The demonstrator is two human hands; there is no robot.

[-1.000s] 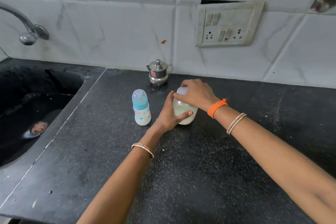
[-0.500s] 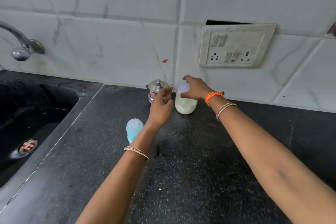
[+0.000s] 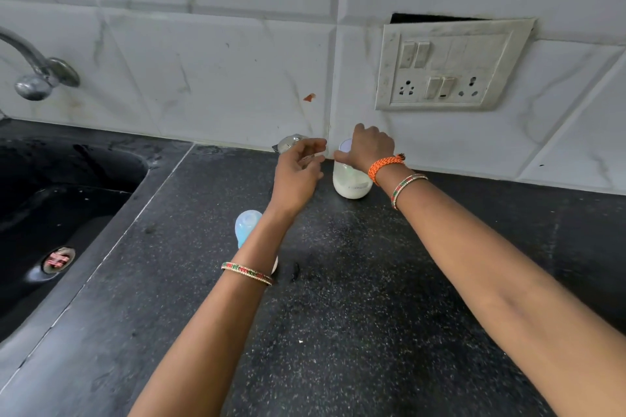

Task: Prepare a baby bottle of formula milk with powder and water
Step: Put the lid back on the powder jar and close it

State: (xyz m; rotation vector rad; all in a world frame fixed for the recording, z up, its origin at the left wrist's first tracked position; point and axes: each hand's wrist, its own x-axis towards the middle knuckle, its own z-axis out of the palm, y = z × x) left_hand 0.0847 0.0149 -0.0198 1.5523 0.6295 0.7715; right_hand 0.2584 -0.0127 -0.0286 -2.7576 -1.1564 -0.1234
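Observation:
A white powder container point(image 3: 350, 184) stands on the black counter point(image 3: 355, 298) close to the wall. My right hand point(image 3: 371, 149) grips its lid from above, fingers curled over the top. My left hand point(image 3: 298, 173) hovers just left of it, in front of a small steel pot point(image 3: 289, 142), with fingers loosely curled and nothing in them. The baby bottle point(image 3: 247, 225) with its blue cap stands nearer to me, and my left forearm hides most of it.
A black sink point(image 3: 61, 200) with a drain lies at the left, with a steel tap point(image 3: 37, 74) over it. A switch and socket plate point(image 3: 447, 68) sits on the tiled wall above the container.
My left hand has let go of the container's side and moved up to the steel pot. The container now stands farther back by the wall, with my right hand still on its lid.

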